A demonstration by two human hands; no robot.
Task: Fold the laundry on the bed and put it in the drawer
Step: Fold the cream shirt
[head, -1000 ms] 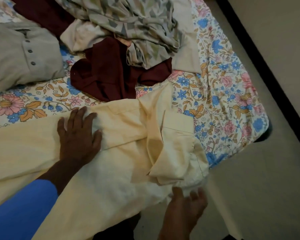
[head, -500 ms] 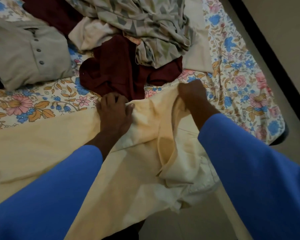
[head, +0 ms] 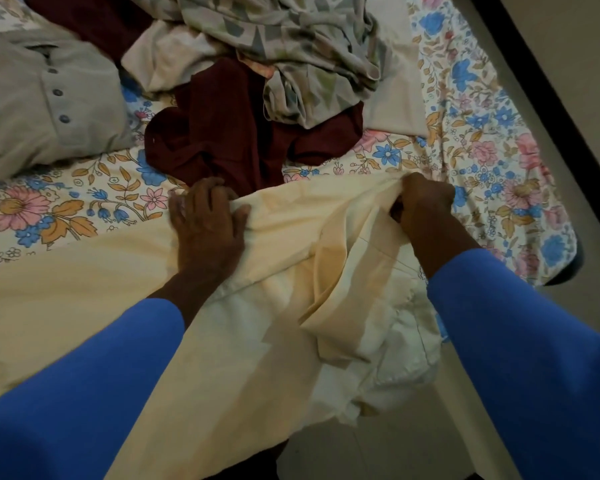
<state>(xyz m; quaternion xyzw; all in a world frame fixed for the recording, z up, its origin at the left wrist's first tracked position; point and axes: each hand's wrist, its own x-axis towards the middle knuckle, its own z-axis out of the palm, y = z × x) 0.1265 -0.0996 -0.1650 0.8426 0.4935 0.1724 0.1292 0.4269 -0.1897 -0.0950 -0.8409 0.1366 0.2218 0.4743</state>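
A pale yellow garment (head: 125, 306) lies spread across the near side of the bed, its right end hanging bunched over the bed's edge. My left hand (head: 207, 226) grips its far edge near the middle, thumb over the fabric. My right hand (head: 425, 206) is closed around a gathered fold of the same far edge, further right. Behind lie a dark maroon garment (head: 222, 133), a crumpled grey patterned cloth (head: 298, 53) and a grey buttoned shirt (head: 42, 105). No drawer is in view.
The floral bedsheet (head: 482, 140) covers the bed, whose corner ends at the right. A beige cloth (head: 395, 95) lies under the patterned one. Bare floor (head: 378, 452) shows below the hanging garment, and a dark skirting line (head: 548, 109) runs along the wall at the right.
My right hand came up from below the hanging end and took the garment's far edge. My left hand slid forward from pressing flat to gripping that edge.
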